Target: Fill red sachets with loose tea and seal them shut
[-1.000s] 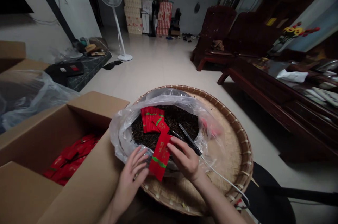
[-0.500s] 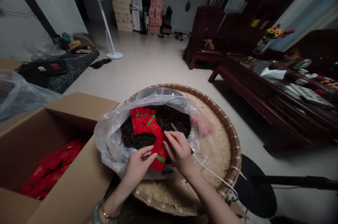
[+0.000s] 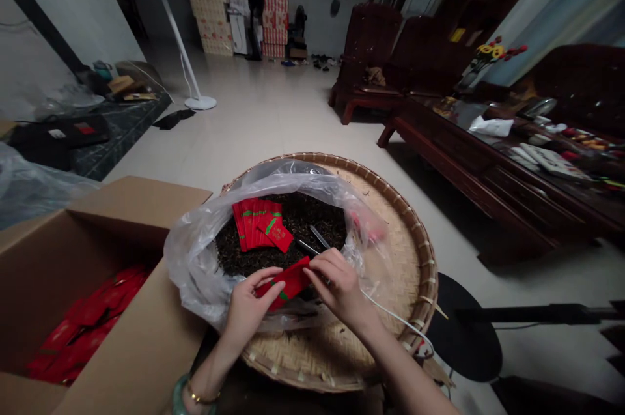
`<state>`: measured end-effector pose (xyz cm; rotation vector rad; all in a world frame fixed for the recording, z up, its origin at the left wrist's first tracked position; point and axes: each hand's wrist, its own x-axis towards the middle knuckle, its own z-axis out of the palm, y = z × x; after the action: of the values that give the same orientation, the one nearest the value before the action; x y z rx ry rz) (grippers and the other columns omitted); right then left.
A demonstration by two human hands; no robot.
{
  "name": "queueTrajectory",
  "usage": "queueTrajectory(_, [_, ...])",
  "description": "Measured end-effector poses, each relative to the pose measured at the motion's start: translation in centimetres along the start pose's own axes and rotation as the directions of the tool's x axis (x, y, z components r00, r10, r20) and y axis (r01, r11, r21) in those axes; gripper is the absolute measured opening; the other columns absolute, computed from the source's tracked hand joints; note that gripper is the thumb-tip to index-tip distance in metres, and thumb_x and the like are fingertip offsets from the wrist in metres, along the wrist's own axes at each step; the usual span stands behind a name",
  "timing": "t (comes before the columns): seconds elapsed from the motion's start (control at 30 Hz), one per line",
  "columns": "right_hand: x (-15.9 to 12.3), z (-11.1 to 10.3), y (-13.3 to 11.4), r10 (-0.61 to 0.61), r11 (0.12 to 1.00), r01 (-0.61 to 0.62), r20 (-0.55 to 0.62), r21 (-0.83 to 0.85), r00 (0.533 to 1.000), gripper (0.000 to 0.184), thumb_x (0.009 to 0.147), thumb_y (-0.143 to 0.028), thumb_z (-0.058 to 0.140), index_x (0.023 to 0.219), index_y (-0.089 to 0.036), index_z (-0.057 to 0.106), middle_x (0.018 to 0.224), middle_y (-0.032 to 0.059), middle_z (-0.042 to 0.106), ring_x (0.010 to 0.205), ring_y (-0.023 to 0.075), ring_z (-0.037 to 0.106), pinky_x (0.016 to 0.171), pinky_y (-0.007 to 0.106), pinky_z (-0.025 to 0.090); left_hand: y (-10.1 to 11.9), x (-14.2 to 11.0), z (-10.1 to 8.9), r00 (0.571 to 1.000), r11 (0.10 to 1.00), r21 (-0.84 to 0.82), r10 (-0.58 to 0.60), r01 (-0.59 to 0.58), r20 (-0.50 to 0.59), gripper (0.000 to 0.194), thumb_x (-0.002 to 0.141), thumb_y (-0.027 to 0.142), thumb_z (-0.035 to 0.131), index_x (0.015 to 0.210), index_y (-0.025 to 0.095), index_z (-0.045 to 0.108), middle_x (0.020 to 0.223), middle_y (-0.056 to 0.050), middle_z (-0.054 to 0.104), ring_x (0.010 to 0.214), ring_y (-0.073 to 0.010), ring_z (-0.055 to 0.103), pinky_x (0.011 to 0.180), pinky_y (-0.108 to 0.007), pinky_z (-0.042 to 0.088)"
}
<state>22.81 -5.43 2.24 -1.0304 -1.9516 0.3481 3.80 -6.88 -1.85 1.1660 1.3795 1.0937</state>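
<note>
We are holding one red packet (image 3: 288, 283) with our left hand (image 3: 251, 311) and right hand (image 3: 342, 288) above the plastic bag (image 3: 195, 271) of black tea (image 3: 312, 223), with some packets (image 3: 256, 225) still lying in it and more packets (image 3: 83, 324) already lying in the carton (image 3: 112, 232) beside it.

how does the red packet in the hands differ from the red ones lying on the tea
The held packet is single, pinched between the left hand and right hand; the fanned group of packets overlap one another. The held packet runs crosswise, lifted; the group rests on the dark tea leaves. Both are red with green markings.
</note>
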Motion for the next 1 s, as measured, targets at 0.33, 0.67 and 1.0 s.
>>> queueTrajectory(0.33, [-1.4, 2.8, 0.8, 0.573, 0.497, -0.638, 0.329, 0.588, 0.751, 0.025, 0.072, -0.033, 0.071, 0.091, -0.018, 0.067, 0.087, 0.005, 0.072, 0.076, 0.0183, 0.066, 0.072, 0.032, 0.054, -0.8, 0.5, 0.3, 0.994, 0.989, -0.128, -0.068, 0.079, 0.089, 0.04, 0.072, 0.044, 0.069, 0.1, 0.016, 0.072, 0.107, -0.01, 0.07, 0.103, -0.027, 0.064, 0.098, -0.041, 0.048])
queueTrajectory(0.67, [-1.5, 2.1, -0.3, 0.474, 0.233, -0.717, 0.567, 0.657, 0.674, 0.042, 0.071, -0.046, 0.072, 0.102, -0.019, 0.068, 0.094, 0.0037, 0.07, 0.077, 0.0155, 0.064, 0.064, 0.027, 0.054, 0.6, -0.4, -0.3, 0.941, 0.874, -0.383, -0.201, 0.298, 0.273, 0.05, 0.065, 0.042, 0.078, 0.101, 0.009, 0.067, 0.103, -0.013, 0.07, 0.092, -0.0276, 0.067, 0.084, -0.044, 0.057])
queueTrajectory(1.0, [-2.3, 3.4, -0.2, 0.388, -0.01, -0.732, 0.678, 0.681, 0.625, 0.05, 0.074, -0.052, 0.068, 0.109, -0.017, 0.066, 0.096, 0.0089, 0.071, 0.085, 0.0202, 0.066, 0.064, 0.031, 0.056, 0.6, -0.2, -2.3, 0.95, 0.943, -0.238, -0.17, 0.234, 0.264, 0.067, 0.078, 0.065, 0.053, 0.115, 0.01, 0.062, 0.097, -0.013, 0.072, 0.097, -0.0291, 0.066, 0.088, -0.043, 0.053])
